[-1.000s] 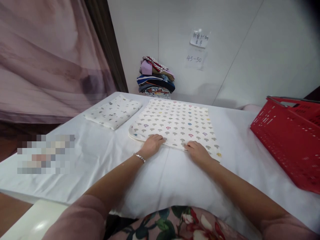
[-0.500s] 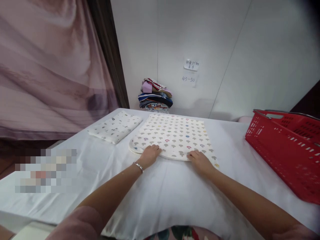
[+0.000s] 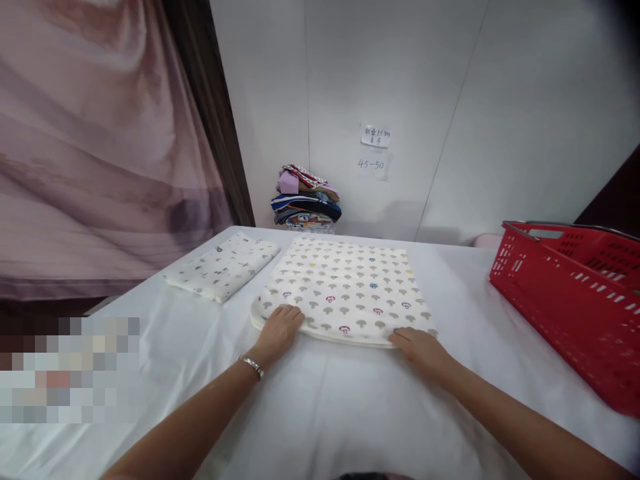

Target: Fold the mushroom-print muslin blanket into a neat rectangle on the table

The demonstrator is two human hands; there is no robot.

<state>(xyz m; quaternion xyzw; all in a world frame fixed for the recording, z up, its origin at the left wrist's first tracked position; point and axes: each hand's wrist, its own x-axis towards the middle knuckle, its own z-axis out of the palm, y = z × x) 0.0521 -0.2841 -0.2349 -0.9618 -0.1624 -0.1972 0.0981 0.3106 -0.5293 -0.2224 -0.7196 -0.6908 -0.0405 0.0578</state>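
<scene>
A cream cloth (image 3: 345, 287) printed with grey and coloured mushrooms lies folded in layers, its rounded near edge towards me. At the left part of that edge, my left hand (image 3: 280, 331) has its fingers curled over the fabric; a silver bracelet is on that wrist. My right hand (image 3: 420, 350) pinches the same edge near the right corner, its fingertips on top and thumb hidden. To the left of it lies a second folded white cloth (image 3: 223, 267) with small dark prints, apart from both hands.
A white-covered table (image 3: 345, 413) bears the cloths. On its right side stands a red plastic basket (image 3: 565, 300) with a metal handle. Beyond the far edge is a stack of folded fabrics (image 3: 306, 200) against the wall. A pink curtain (image 3: 100, 133) hangs at left; a blurred patch covers something below it.
Both hands have moved apart and nearer to me along the near edge. The top layer of the mushroom cloth now reaches the right corner more evenly. The view has shifted slightly.
</scene>
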